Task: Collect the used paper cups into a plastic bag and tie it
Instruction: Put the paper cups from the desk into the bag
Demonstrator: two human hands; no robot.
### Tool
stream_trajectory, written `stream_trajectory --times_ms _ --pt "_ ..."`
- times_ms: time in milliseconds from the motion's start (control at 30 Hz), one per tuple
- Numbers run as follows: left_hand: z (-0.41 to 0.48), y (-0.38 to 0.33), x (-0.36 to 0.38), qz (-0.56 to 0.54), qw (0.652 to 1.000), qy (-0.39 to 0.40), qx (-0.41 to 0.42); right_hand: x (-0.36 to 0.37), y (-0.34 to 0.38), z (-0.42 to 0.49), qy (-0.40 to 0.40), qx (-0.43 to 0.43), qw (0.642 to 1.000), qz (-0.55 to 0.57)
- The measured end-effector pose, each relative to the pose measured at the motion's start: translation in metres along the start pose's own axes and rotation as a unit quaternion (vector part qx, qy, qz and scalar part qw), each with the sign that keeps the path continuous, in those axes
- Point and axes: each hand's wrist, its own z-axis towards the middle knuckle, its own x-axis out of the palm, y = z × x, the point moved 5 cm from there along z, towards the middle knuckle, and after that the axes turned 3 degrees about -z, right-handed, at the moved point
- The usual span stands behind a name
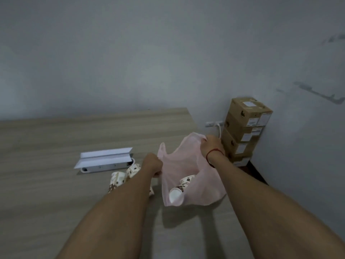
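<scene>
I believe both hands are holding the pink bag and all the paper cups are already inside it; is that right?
Not all of them. The head view shows the left hand and right hand holding the pink bag with some cups inside, but other cups lie on the table beside it.

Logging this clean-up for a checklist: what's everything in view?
thin pink plastic bag: one, pink, held open over the table
bagged patterned paper cups: at least two, white-brown, inside the bag
loose patterned paper cups: at least two, white-brown, tabletop left of bag
folded white paper sheet: one, white, behind the loose cups
brown cardboard boxes: several, brown, stacked in the corner
light wooden table: one, beige, beneath the bag
left hand: grip on the bag's left edge
right hand: grip on the bag's top edge
</scene>
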Motion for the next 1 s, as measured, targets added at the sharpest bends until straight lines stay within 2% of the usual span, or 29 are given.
stream_trajectory --times_ms 100,200,300,333,467,600,700,800,900,1000 --pt "0.004 0.036 -0.005 0.011 0.999 0.019 -0.031 0.039 0.009 -0.007 0.031 -0.017 0.999 0.003" --pt "0.010 0.070 -0.016 0.003 0.999 -0.002 -0.047 0.079 0.014 -0.012 0.062 -0.025 0.998 0.001" --pt "0.020 0.102 -0.035 0.115 0.990 -0.079 -0.015 0.112 0.017 -0.015 0.084 -0.024 0.996 -0.004" --pt "0.024 0.112 -0.037 0.150 0.985 -0.083 -0.003 0.122 0.018 -0.015 0.089 -0.025 0.996 -0.005" --pt "0.040 0.147 -0.025 0.204 0.979 -0.015 0.026 0.151 0.019 -0.012 0.093 -0.024 0.995 0.003" --pt "0.053 0.156 -0.011 0.272 0.958 -0.040 0.079 0.169 0.013 -0.011 0.092 -0.027 0.995 0.015" --pt "0.051 0.158 -0.008 0.322 0.944 -0.040 0.062 0.171 0.008 -0.011 0.087 -0.009 0.996 0.028" --pt "0.043 0.164 -0.013 0.260 0.964 -0.042 0.030 0.164 0.010 -0.015 0.081 -0.009 0.996 0.036" --pt "0.030 0.159 -0.025 0.179 0.981 -0.061 0.035 0.149 0.016 -0.024 0.075 -0.015 0.996 0.042" --pt "0.011 0.146 -0.040 0.169 0.982 -0.086 0.017 0.130 0.022 -0.034 0.073 -0.031 0.995 0.055"
